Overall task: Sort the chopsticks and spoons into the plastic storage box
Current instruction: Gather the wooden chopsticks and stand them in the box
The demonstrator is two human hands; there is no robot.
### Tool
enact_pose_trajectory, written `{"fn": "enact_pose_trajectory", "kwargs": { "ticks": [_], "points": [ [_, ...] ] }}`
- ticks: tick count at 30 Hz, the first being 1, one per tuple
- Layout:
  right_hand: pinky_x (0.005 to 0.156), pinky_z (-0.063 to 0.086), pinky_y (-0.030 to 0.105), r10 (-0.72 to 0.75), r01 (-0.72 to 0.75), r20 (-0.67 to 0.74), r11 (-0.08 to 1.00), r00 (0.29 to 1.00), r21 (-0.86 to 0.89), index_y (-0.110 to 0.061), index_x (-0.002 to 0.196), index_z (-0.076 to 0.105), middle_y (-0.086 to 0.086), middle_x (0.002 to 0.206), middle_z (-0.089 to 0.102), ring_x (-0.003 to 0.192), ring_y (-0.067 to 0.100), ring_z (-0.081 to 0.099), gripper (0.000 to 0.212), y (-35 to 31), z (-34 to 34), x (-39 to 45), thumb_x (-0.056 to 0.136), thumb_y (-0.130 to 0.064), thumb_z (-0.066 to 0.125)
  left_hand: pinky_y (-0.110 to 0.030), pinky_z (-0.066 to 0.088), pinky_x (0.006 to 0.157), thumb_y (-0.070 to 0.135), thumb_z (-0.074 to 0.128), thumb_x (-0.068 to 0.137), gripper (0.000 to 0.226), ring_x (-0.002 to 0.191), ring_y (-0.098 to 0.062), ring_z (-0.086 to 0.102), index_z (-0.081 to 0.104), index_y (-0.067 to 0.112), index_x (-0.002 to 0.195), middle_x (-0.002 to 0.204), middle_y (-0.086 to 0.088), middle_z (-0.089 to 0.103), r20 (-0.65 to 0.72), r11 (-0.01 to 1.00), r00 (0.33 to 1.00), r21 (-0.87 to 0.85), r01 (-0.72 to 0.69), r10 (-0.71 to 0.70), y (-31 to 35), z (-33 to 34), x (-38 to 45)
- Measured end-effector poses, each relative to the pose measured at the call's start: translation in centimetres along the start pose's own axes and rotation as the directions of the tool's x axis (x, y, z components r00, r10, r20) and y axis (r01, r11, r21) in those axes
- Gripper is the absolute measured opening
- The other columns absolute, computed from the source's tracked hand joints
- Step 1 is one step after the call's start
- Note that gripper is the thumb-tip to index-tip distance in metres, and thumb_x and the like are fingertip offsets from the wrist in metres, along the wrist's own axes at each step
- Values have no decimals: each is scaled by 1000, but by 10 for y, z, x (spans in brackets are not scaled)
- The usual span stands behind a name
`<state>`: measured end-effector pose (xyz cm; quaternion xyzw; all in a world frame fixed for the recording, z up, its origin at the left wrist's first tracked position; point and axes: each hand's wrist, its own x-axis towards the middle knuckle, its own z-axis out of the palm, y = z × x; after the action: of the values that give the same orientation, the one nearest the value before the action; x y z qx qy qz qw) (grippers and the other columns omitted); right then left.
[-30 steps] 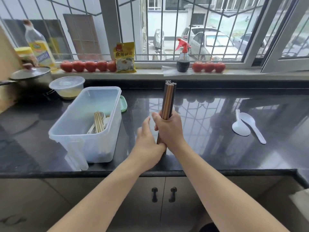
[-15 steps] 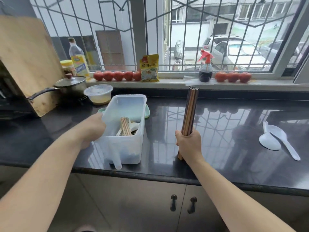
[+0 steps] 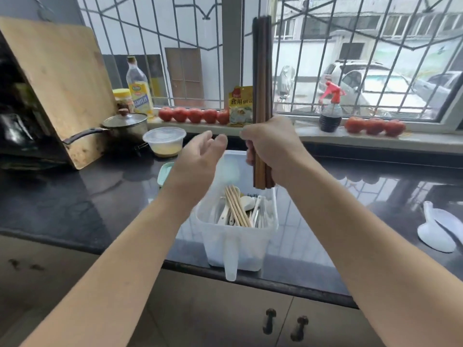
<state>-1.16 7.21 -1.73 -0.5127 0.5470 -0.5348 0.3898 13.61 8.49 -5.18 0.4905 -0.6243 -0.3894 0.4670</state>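
Our right hand (image 3: 271, 149) grips the dark chopsticks (image 3: 261, 71) upright above the storage box (image 3: 235, 236); left hand (image 3: 198, 159) relaxed, fingers spread, empty. We should lower the bundle vertically beside the pale chopsticks (image 3: 236, 206). 2 spoons (image 3: 438, 229) remain right.

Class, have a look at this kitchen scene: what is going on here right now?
A person is sorting cutlery at a dark counter. Their right hand grips a bundle of dark chopsticks upright above a clear plastic storage box. The left hand hovers open beside it, holding nothing. The box already contains light wooden chopsticks and some spoons. Two white spoons lie on the counter to the right, not yet put away.
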Motion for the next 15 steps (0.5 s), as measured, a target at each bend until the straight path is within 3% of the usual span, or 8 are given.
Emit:
{"fn": "enact_pose_trajectory", "kwargs": {
  "ticks": [2,4,6,8,10,12,13,15],
  "points": [
    [60,58,36,-104,111,56,982,993,-155,-12,93,68,3,68,62,59,19,62,9,1,29,-3,88,-17,64,-42,49,108,50,59,100,43,121,-17,66,62,20,130,126,0,72,101,925,993,-367,97,-64,19,1,11],
    [69,60,42,-226,239,80,883,971,-404,-19,107,68,1,84,70,75,23,68,22,7,52,-5,90,-31,61,-45,55,102,42,69,97,38,107,-23,73,69,12,121,109,-6,78,52,899,991,-416,137,-127,24,2,24],
    [73,60,42,-283,335,179,788,942,-517,-19,121,62,2,94,69,86,26,68,32,8,63,-8,91,-29,62,-47,55,101,32,69,96,25,102,-26,75,73,10,107,99,-5,80,-83,910,985,-401,105,-150,19,0,33],
    [74,61,46,-200,375,382,802,902,-466,-11,119,61,13,93,69,88,33,69,33,12,59,-5,88,-22,67,-47,58,97,23,65,97,15,99,-27,76,72,10,97,95,-5,81,-176,884,967,-459,87,-186,8,-7,36],
    [83,61,50,-64,253,523,920,850,-298,-9,112,65,23,103,70,93,36,71,26,15,43,-5,92,-26,67,-44,62,85,18,62,100,14,95,-29,78,65,6,95,90,-7,80,-168,776,952,-623,98,-255,1,-17,34],
    [92,57,53,-33,151,507,970,862,-193,-13,110,72,20,108,72,93,26,71,27,19,30,-5,99,-35,61,-43,63,76,20,60,103,16,89,-28,79,60,5,96,81,-6,78,-68,655,945,-736,168,-319,-4,-23,32],
    [91,58,51,-57,178,460,958,886,-224,-15,109,74,15,104,74,90,20,71,27,19,26,-5,100,-36,59,-41,63,71,21,59,103,16,82,-26,79,60,6,97,77,-5,77,-45,651,942,-734,195,-334,-5,-24,30],
    [77,60,31,-112,257,395,906,912,-337,-18,110,74,-1,93,76,83,9,71,24,21,25,-7,100,-35,61,-35,61,59,21,62,103,18,68,-21,76,63,4,99,71,-4,74,-101,722,935,-665,192,-341,-5,-21,28]
  ]
}}
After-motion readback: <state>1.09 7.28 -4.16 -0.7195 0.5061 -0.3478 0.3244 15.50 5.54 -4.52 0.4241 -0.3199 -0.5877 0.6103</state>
